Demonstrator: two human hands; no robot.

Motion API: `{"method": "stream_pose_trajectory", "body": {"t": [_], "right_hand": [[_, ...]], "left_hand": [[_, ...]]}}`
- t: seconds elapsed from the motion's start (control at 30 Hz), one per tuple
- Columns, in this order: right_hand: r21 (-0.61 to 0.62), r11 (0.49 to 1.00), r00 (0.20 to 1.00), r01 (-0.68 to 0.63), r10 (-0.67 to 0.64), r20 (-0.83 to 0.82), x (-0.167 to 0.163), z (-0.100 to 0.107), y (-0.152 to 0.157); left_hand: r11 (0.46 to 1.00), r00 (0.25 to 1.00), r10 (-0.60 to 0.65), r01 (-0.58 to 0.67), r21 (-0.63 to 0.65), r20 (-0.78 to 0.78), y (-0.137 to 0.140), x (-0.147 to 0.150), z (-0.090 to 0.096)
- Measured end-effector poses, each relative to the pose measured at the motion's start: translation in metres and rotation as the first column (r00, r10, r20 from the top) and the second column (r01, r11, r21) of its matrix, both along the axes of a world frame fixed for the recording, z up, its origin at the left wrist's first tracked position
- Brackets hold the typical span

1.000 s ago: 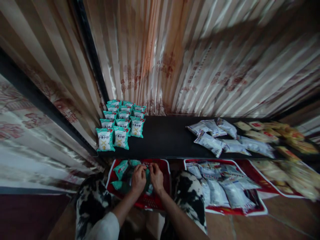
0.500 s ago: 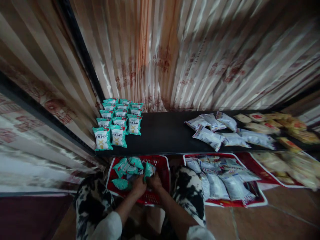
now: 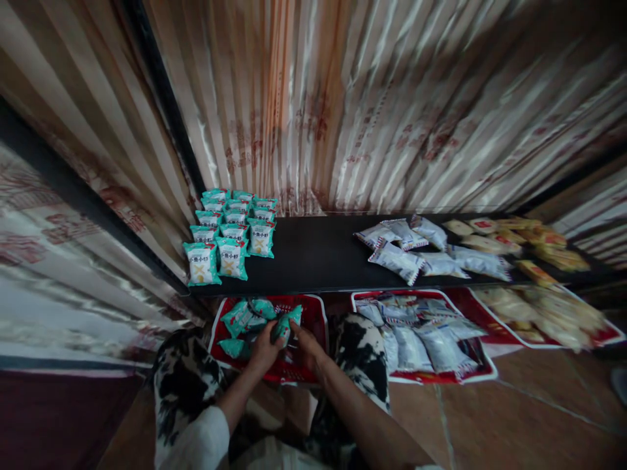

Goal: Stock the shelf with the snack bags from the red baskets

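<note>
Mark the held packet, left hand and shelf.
Held packet (image 3: 287, 324): head view, middle of its teal wrapper.
Left hand (image 3: 265, 346): head view, middle of the hand.
Shelf (image 3: 316, 253): head view, its black top.

The place looks like a small shop or a stockroom: a black shelf (image 3: 313, 251) carries neat rows of matching green snack bags (image 3: 200, 262), a loose group of pale packets (image 3: 394, 261) and some yellowish packs (image 3: 561, 256), sorted by kind. Red baskets (image 3: 314, 314) filled with similar goods sit below its front edge, above brown floor tiles (image 3: 529, 411), and creased, printed sheeting (image 3: 313, 85) covers the back
</note>
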State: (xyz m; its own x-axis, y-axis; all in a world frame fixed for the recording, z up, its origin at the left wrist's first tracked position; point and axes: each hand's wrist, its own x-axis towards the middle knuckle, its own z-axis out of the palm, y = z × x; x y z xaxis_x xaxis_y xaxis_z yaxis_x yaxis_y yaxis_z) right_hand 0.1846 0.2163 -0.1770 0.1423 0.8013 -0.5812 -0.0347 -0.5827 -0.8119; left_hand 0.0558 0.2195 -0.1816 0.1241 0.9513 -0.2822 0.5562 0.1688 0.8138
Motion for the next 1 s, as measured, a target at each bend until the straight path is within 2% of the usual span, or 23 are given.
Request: {"method": "stream_pose_trajectory", "body": {"t": [0.07, 0.13, 0.2, 0.27, 0.33, 0.4, 0.5, 0.6, 0.73, 0.8, 0.87, 1.0], "right_hand": [[-0.134, 0.991, 0.992, -0.001, -0.016, -0.127, 0.001, 0.014, -0.003], [-0.146, 0.989, 0.994, -0.038, 0.023, -0.105, 0.006, 0.024, -0.005], [-0.044, 0.994, 0.991, -0.100, 0.104, 0.090, 0.013, 0.031, -0.006], [0.113, 0.975, 0.914, -0.191, 0.135, 0.383, 0.022, 0.037, -0.008], [0.266, 0.915, 0.783, -0.304, 0.081, 0.616, 0.029, 0.044, -0.010], [0.368, 0.834, 0.692, -0.411, 0.023, 0.722, 0.034, 0.053, -0.012], [0.426, 0.716, 0.654, -0.553, 0.057, 0.754, 0.034, 0.066, -0.012], [0.427, 0.651, 0.675, -0.628, 0.183, 0.715, 0.030, 0.079, -0.011], [0.409, 0.654, 0.731, -0.637, 0.343, 0.590, 0.027, 0.094, -0.008], [0.420, 0.659, 0.763, -0.624, 0.399, 0.508, 0.026, 0.099, -0.007], [0.443, 0.685, 0.807, -0.579, 0.403, 0.432, 0.025, 0.102, -0.005], [0.475, 0.755, 0.887, -0.453, 0.324, 0.330, 0.024, 0.101, 0.005]], "left_hand": [[0.999, 1.000, 0.021, -0.021, 0.029, 0.010, 0.002, -0.005, 0.008], [0.998, 0.999, 0.041, -0.042, 0.052, 0.011, 0.007, -0.013, 0.017], [0.997, 0.999, 0.044, -0.045, 0.066, 0.009, 0.014, -0.022, 0.027], [0.997, 1.000, 0.016, -0.017, 0.076, 0.015, 0.021, -0.032, 0.038], [0.996, 0.999, -0.036, 0.034, 0.082, 0.024, 0.027, -0.040, 0.048], [0.992, 0.995, -0.095, 0.092, 0.083, 0.031, 0.031, -0.047, 0.058], [0.982, 0.983, -0.176, 0.173, 0.075, 0.043, 0.035, -0.053, 0.075], [0.966, 0.966, -0.253, 0.248, 0.072, 0.061, 0.037, -0.056, 0.096], [0.931, 0.930, -0.361, 0.357, 0.072, 0.064, 0.042, -0.058, 0.125], [0.931, 0.926, -0.364, 0.358, 0.077, 0.100, 0.045, -0.059, 0.134], [0.949, 0.929, -0.314, 0.306, 0.073, 0.197, 0.048, -0.058, 0.138], [0.991, 0.889, -0.125, 0.135, 0.009, 0.440, 0.050, -0.054, 0.135]]}}
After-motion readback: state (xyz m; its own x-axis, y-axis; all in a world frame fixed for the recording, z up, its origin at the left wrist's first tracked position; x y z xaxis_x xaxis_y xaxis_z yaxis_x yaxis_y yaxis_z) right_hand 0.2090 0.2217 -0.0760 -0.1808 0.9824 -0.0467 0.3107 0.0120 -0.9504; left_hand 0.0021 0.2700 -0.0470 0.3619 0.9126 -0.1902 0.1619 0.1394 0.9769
